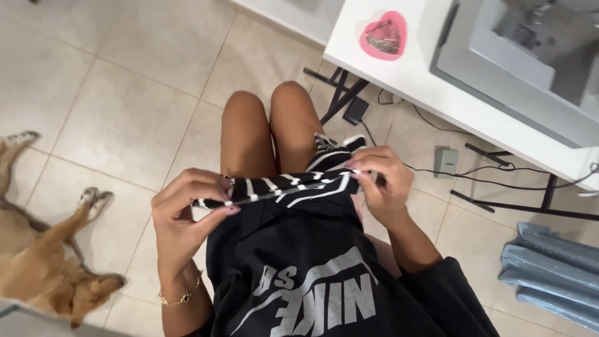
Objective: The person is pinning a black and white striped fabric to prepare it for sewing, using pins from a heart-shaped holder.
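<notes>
Fabric, a black-and-white striped strip [284,187], stretches across mid-frame above the knees, pinched at its ends by the left hand [187,212] and right hand [380,181]. Below hangs a black garment [299,249]. A tan dog [43,262] lies lower left; a white bench [424,81] fills the upper right.

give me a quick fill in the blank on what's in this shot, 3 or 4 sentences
1. Both hands, left hand and right hand, pinch a black-and-white ______ band on a black garment.
2. A bracelet sits on the ______ wrist.
3. A tan ______ lies on the tiled floor.
4. On the white table lies a pink ______-shaped item.

Missing words: striped; left; dog; heart
</notes>
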